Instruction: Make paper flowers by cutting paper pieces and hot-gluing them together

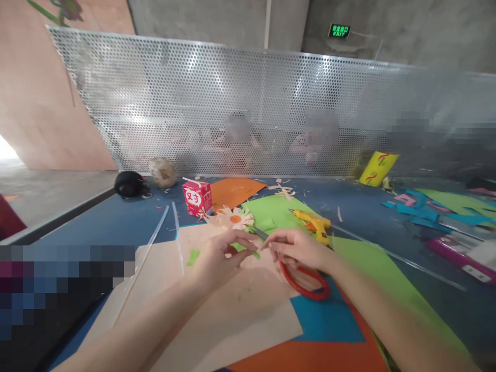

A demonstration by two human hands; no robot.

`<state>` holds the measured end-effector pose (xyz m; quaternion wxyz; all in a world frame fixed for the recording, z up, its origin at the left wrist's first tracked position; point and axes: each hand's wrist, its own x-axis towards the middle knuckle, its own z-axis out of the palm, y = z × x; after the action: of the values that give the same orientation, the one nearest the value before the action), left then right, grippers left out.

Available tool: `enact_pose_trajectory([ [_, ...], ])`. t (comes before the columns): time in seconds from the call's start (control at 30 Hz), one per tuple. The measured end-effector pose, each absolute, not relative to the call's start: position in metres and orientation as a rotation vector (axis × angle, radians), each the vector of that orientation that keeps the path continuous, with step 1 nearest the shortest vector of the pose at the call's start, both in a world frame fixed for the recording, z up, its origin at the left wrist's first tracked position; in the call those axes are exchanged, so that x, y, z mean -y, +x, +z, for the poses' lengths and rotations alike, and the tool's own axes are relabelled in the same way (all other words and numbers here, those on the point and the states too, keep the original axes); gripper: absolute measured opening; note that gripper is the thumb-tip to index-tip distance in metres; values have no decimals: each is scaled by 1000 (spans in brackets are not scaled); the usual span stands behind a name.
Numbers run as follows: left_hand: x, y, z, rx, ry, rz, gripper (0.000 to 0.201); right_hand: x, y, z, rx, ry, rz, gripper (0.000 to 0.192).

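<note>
My left hand (227, 253) is closed in a pinch on a small green paper piece (256, 254) above a pale peach sheet (232, 315). Close to its right, my right hand (296, 249) curls its fingers over the red-handled scissors (310, 292). A grey blade shows between the hands, pointing away to the left; the middle of the scissors is hidden by the fingers. Just beyond the hands lies a peach paper flower (235, 219) with an orange centre. A green scrap (192, 257) rests left of my left hand.
A yellow glue gun (318, 223) lies beyond my right hand, near clear glue sticks (178, 232). A red drink carton (197, 197) stands behind the flower. Green, blue and orange sheets (325, 356) spread underneath. A perforated metal screen (248, 103) closes the table's far side; people sit behind it.
</note>
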<state>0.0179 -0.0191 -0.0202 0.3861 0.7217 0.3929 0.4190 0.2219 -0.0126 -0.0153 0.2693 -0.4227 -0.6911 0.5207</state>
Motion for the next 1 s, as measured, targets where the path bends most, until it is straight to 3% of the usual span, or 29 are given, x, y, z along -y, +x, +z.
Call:
enact_pose_trajectory([
  [0.2, 23, 18, -25, -877, 2253, 1096, 13, 18, 217, -23, 1935, -1019, 1375, 19],
  [0.6, 27, 23, -25, -683, 2179, 1068, 43, 25, 212, -19, 1872, -1029, 1545, 11],
  [1.0, 26, 23, -25, -698, 2171, 1001, 62, 25, 213, -18, 1959, -1094, 1388, 10],
])
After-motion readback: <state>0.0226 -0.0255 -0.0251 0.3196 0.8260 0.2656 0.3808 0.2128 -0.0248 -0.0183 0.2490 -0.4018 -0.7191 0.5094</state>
